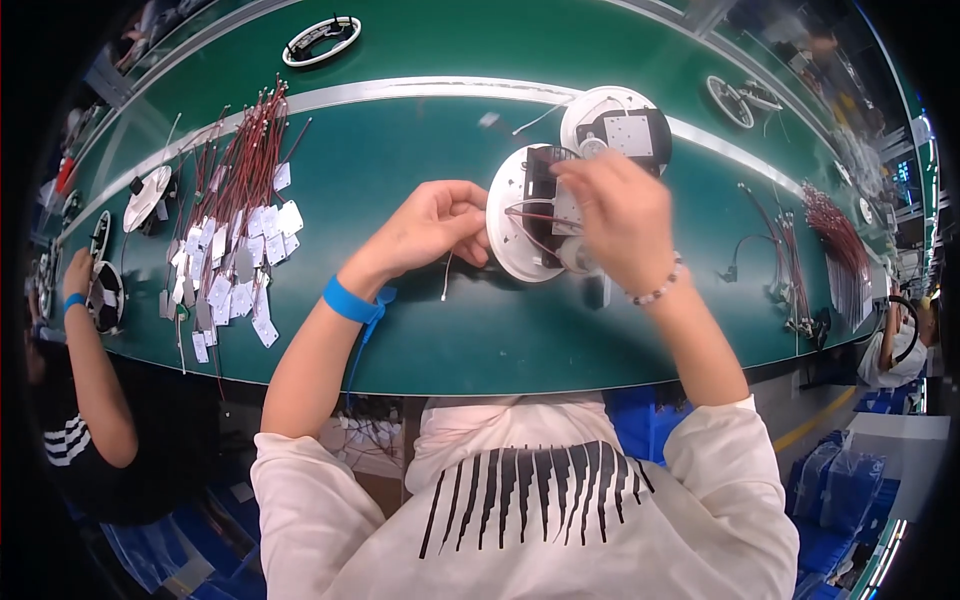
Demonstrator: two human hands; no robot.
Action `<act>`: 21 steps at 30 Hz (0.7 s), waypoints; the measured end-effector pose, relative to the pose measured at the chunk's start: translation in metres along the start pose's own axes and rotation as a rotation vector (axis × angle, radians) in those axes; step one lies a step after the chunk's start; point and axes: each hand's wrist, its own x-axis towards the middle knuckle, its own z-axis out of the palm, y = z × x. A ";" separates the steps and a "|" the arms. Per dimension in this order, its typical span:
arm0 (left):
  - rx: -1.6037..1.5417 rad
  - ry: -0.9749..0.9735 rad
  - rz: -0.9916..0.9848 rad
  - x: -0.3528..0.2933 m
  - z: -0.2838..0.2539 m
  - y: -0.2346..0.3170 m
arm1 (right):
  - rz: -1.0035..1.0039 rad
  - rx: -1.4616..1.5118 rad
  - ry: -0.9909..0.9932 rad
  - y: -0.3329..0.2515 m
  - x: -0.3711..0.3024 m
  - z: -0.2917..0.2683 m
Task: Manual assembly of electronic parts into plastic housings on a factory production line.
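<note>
A round white plastic housing (507, 238) with a black inner part and red and white wires is held above the green bench. My left hand (448, 225) grips its left rim between thumb and fingers; a blue wrist strap (350, 303) is on that arm. Over the housing's right side is my right hand (622, 205), slightly blurred, its fingers bent close to the black part and the wires. What its fingertips hold, if anything, is hidden. A thin white wire (446, 285) hangs below my left hand. Just behind lies a second round white housing (580, 112) with a black part and a white plate.
Red-wired small white boards (232, 250) lie heaped at left. More dark red wire bundles (838, 235) are at right. Another white ring (322, 42) rests on the far green belt, beyond a pale rail (420, 90). A co-worker's arm (98, 385) reaches in at far left.
</note>
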 end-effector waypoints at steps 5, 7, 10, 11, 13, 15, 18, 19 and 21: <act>0.017 0.045 0.005 -0.004 0.004 0.002 | 0.083 0.028 -0.297 0.001 0.004 -0.025; 0.021 0.055 0.011 -0.002 0.003 0.001 | 0.073 0.080 -0.293 0.002 0.002 -0.026; 0.028 0.046 0.002 -0.003 0.003 0.003 | 0.054 0.150 -0.311 -0.001 0.005 -0.035; 0.029 0.040 0.005 -0.003 0.002 0.003 | 0.051 0.163 -0.332 -0.002 0.005 -0.038; 0.030 0.033 0.007 -0.002 0.002 0.004 | 0.046 0.168 -0.327 -0.001 0.003 -0.040; 0.035 0.029 -0.005 -0.003 0.002 0.004 | 0.042 0.173 -0.321 0.000 0.002 -0.040; 0.037 0.030 -0.003 -0.003 0.003 0.003 | 0.048 0.164 -0.316 0.001 0.003 -0.038; 0.038 0.029 -0.004 -0.003 0.003 0.002 | 0.042 0.159 -0.318 0.001 0.003 -0.037; 0.033 0.022 -0.003 -0.003 0.002 0.001 | 0.036 0.154 -0.319 0.001 0.004 -0.034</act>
